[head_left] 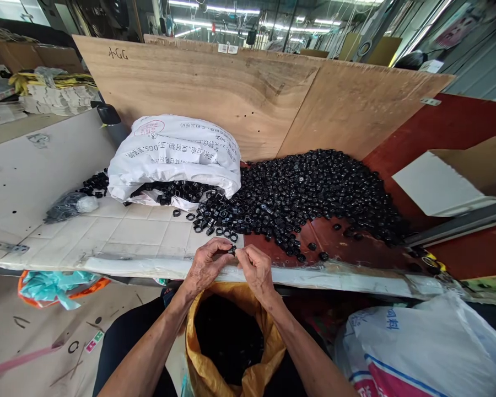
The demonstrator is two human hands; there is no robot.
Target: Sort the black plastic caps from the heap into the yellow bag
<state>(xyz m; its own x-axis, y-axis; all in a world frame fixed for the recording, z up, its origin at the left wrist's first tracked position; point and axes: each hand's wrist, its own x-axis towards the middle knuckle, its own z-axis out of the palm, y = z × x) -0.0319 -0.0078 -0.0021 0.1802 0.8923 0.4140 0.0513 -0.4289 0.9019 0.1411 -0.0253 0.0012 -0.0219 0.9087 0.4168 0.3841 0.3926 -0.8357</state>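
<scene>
Over the table's front edge, my left hand (209, 263) and my right hand (255, 269) meet at a small black plastic part (232, 250). Thumb and fingers of the left pinch it from one side. The right hand's fingertips are closed against its other side. Just beyond them lie loose black rings (220, 231), which spill from an open white woven sack (177, 149). To the right spreads a large heap of small black caps (314, 187). Below my hands, between my legs, stands an open yellow sack (194, 353) with dark contents.
A plywood board (215, 82) closes off the table's back. At right is an open cardboard box (442, 182) above a metal bar. A dark plastic bag (64, 207) lies at left. Below are a turquoise-lined basket (58, 284) and a large white bag (421, 342).
</scene>
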